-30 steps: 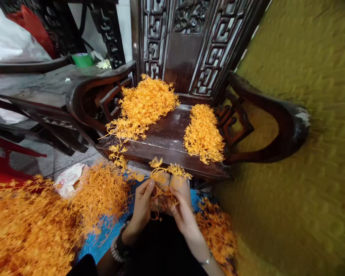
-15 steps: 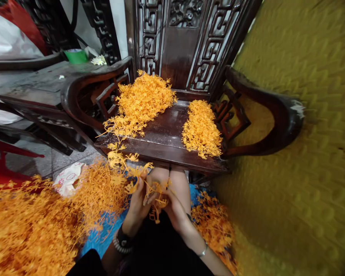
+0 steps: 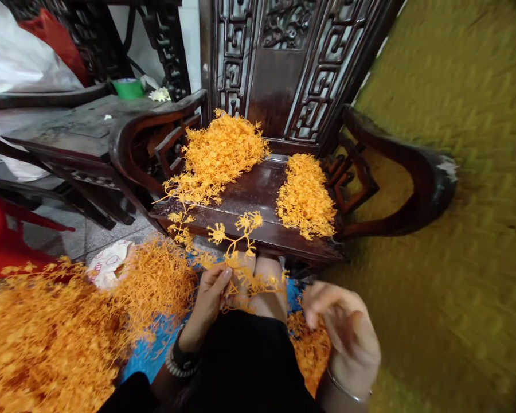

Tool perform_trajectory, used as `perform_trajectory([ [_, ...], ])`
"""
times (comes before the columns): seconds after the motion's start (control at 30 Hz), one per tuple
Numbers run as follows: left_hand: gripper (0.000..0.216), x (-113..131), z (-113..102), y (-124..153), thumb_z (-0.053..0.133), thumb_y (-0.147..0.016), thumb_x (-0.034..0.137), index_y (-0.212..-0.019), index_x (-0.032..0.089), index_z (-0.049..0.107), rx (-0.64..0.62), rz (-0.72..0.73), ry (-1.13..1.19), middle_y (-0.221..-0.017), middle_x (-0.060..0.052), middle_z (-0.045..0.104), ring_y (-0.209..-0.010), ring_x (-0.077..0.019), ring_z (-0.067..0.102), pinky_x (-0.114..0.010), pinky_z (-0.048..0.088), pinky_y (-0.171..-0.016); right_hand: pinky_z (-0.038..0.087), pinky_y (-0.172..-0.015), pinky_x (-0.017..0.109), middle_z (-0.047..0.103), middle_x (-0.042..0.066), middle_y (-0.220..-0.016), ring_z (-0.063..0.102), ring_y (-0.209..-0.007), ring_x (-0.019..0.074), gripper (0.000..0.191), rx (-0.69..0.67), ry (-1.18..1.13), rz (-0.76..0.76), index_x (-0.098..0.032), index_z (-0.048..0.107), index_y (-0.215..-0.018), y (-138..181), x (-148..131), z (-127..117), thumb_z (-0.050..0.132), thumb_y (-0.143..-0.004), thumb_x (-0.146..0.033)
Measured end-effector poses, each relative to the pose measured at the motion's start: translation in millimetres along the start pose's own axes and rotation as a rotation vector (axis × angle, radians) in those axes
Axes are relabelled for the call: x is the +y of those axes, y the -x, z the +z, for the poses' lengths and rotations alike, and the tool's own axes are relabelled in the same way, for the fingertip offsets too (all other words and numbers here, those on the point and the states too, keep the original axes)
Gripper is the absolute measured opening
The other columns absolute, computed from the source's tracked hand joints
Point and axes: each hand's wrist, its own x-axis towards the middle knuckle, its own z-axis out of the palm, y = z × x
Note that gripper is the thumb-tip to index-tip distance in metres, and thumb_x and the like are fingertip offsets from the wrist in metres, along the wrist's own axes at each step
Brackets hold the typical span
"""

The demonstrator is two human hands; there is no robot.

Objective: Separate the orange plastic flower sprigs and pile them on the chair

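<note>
Above my lap, my left hand (image 3: pixel 208 301) pinches a branching orange plastic flower sprig (image 3: pixel 236 244) between thumb and fingers. Little flower heads spread from its thin stems, and some hang over my knees. My right hand (image 3: pixel 348 321) is off to the right, apart from the sprig, with loosely bent fingers and slight motion blur; nothing shows in it. Below that hand lies a heap of orange pieces (image 3: pixel 307 350). On the dark wooden chair seat (image 3: pixel 251 192) rest a larger pile of orange flowers (image 3: pixel 226 146) and a smaller, neater pile (image 3: pixel 305 195).
Large heaps of orange sprigs (image 3: pixel 38 327) cover the floor at left, beside a blue sheet (image 3: pixel 148 350) and a crumpled white bag (image 3: pixel 109 264). A red stool (image 3: pixel 8 241) stands behind. Green tape (image 3: pixel 128 88) sits on a side table (image 3: pixel 69 126). A yellow textured surface (image 3: pixel 464 275) bounds the right.
My right hand has left the sprig and swung right. The left hand still holds the sprig, which now fans out more upward and to the right. The view has shifted slightly.
</note>
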Motion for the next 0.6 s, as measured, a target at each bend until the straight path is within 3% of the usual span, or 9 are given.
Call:
perform_trajectory([
  [0.07,0.048,-4,2,3,0.076,-0.062,0.059,-0.058,0.015,0.056,-0.053,0.010,-0.036,-0.043,0.007,0.042,-0.035,-0.0042,0.035,-0.016,0.030,-0.036,0.048,-0.080,0.029,0.070,0.007,-0.090,0.063,-0.087,0.0187,0.032,0.052,0.243,-0.017,-0.023,0.072,-0.097,-12,-2,13,0.059,-0.086,-0.049],
  [0.13,0.047,-8,3,6,0.073,-0.066,0.059,-0.060,0.015,0.059,-0.132,0.020,-0.075,-0.043,0.006,0.044,-0.034,-0.0046,0.035,-0.016,0.028,-0.035,0.047,-0.086,0.032,0.069,0.008,-0.099,0.062,-0.097,0.0215,0.027,0.011,0.416,0.008,-0.022,0.071,-0.100,-24,4,27,0.065,-0.084,-0.042],
  [0.27,0.045,-8,2,8,0.068,-0.073,0.057,-0.061,0.015,0.060,-0.234,0.047,-0.123,-0.041,0.005,0.046,-0.032,-0.0047,0.033,-0.017,0.028,-0.035,0.049,-0.070,0.027,0.067,0.003,-0.079,0.062,-0.075,0.0171,0.016,-0.011,0.420,0.032,-0.020,0.065,-0.082,-32,22,46,0.066,-0.083,-0.036],
  [0.43,0.047,1,5,3,0.073,-0.066,0.059,-0.075,0.014,0.069,-0.285,-0.011,-0.225,-0.064,-0.001,0.062,-0.056,-0.0125,0.054,-0.022,0.044,-0.054,0.042,-0.062,0.023,0.058,0.000,-0.071,0.052,-0.066,0.0125,0.017,-0.093,0.344,0.173,-0.018,0.057,-0.077,-26,29,53,0.061,-0.086,-0.032],
  [0.5,0.049,3,10,1,0.070,-0.068,0.061,-0.077,0.013,0.070,-0.279,-0.062,-0.241,-0.061,-0.001,0.060,-0.056,-0.0127,0.052,-0.022,0.042,-0.055,0.041,-0.062,0.023,0.055,0.000,-0.071,0.050,-0.066,0.0120,0.020,-0.125,0.267,0.224,-0.017,0.055,-0.077,-25,31,53,0.058,-0.088,-0.033],
  [0.6,0.046,1,18,0,0.067,-0.072,0.060,-0.067,0.014,0.065,-0.190,-0.023,-0.225,-0.055,0.001,0.054,-0.051,-0.0100,0.045,-0.021,0.036,-0.049,0.039,-0.060,0.023,0.052,0.000,-0.069,0.047,-0.065,0.0117,0.026,-0.049,0.165,0.336,-0.017,0.057,-0.076,-24,36,52,0.057,-0.088,-0.040],
])
